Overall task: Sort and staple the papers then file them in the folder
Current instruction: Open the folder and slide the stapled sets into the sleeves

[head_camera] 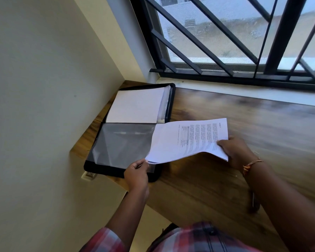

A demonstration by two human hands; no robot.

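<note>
A black folder (168, 99) lies open on the wooden desk at the left, against the wall. Its far half holds white sheets (136, 104); its near half shows a clear plastic sleeve (120, 144). I hold a set of printed papers (185, 140) over the folder's right edge. My right hand (235, 151) grips the papers' right end. My left hand (136, 174) pinches their left corner, right at the sleeve's near corner; whether it also holds the sleeve I cannot tell.
The wooden desk (244, 179) runs along a window with dark metal bars (225, 42). A wall closes the left side, with a socket (88, 175) below the desk edge. A dark slim object (254, 200) lies on the desk under my right forearm.
</note>
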